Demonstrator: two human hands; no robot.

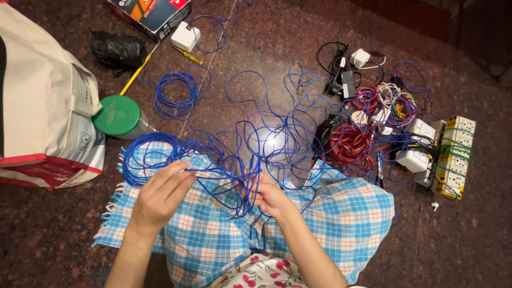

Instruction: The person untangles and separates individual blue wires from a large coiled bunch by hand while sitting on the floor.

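A blue-checked cloth [330,213] covers the lap, and on it lies the tangled blue cable [213,154]. Left hand [160,194] pinches strands at the cloth's left half; right hand [269,194], near the cloth's middle, grips a bunched loop.

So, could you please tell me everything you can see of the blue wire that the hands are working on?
The blue wire is thin, glossy and plastic-coated, a long tangled run. It lies in loose loops over the checked cloth and the dark speckled floor, reaching toward the red wire bundle. The left hand pinches strands by a gathered coil; the right hand grips several looped strands. Its ends cannot be made out.
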